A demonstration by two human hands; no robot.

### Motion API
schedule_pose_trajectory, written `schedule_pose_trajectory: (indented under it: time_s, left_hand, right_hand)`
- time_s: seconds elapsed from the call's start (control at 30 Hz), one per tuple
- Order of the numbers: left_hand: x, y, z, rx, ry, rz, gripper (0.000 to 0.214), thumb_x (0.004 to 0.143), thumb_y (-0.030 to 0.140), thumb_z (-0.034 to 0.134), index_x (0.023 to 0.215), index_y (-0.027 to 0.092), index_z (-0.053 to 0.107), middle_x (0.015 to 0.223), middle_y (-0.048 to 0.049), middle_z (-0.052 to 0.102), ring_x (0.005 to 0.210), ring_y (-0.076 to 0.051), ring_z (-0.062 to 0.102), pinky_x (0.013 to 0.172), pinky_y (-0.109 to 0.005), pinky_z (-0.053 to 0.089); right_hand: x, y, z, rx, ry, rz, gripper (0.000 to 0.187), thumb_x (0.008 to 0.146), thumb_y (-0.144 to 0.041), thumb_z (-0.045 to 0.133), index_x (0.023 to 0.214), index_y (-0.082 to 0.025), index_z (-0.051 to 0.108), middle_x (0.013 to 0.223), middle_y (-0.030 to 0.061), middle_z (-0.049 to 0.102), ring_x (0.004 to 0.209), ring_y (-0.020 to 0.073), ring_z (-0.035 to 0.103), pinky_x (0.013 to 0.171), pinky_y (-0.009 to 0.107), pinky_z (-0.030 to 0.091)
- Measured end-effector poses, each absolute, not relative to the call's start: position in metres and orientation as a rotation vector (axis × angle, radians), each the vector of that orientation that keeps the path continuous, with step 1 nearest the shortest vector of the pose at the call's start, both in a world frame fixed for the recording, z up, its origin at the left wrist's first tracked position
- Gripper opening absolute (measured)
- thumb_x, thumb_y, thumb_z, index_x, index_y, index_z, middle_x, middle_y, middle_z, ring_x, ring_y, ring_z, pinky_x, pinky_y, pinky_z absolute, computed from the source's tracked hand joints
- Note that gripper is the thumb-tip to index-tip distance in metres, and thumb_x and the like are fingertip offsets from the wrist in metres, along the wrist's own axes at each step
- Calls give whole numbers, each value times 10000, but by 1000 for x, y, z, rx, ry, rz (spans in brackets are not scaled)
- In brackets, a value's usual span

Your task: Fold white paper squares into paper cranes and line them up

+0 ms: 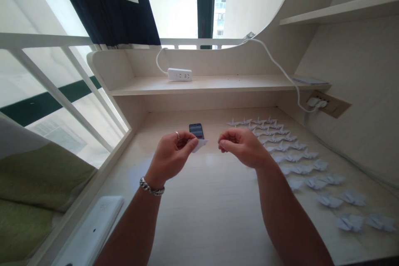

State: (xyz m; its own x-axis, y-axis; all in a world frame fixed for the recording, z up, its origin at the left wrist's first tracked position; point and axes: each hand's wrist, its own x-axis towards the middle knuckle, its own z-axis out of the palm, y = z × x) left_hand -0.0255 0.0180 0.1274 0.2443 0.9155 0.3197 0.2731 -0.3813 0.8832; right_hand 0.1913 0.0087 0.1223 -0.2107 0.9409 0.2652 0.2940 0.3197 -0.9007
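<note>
My left hand [173, 153], with a ring and a chain bracelet, is raised over the desk [212, 212] and pinches a small folded piece of white paper [199, 145] by its left end. My right hand [241, 146] hovers just to the right of the paper with fingers curled together; it does not touch the paper and whether anything is inside it is hidden. Behind both hands a dark phone [196, 130] lies flat on the desk.
Several folded white paper cranes [296, 162] lie in rows on the right half of the desk. A white power strip [180, 74] sits on the shelf, its cable running to a wall socket [318, 102]. A white flat object [93, 228] lies at the desk's near left.
</note>
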Motion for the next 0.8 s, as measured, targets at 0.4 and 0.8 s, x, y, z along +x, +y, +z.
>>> schedule_pose_trajectory:
  time_s: [0.4,0.8]
  left_hand:
    - [-19,15,126,1681,944,1141,193,814,310,708,882,131,730,763,-54,727,678,-136,633,604,-229,491]
    - [-16,14,122,1898,969,1155,309,838,233,670,1137,174,720,992,-83,767,874,-211,724,810,-319,578]
  right_hand:
    - [168,13,116,-902,-1469,1037,181,836,-324,664,798,-147,661,680,21,671,634,130,610,585,257,474]
    - [153,18,106,-926,-1309,913,293,854,-413,644,927,-137,708,658,24,670,574,132,612,493,238,493]
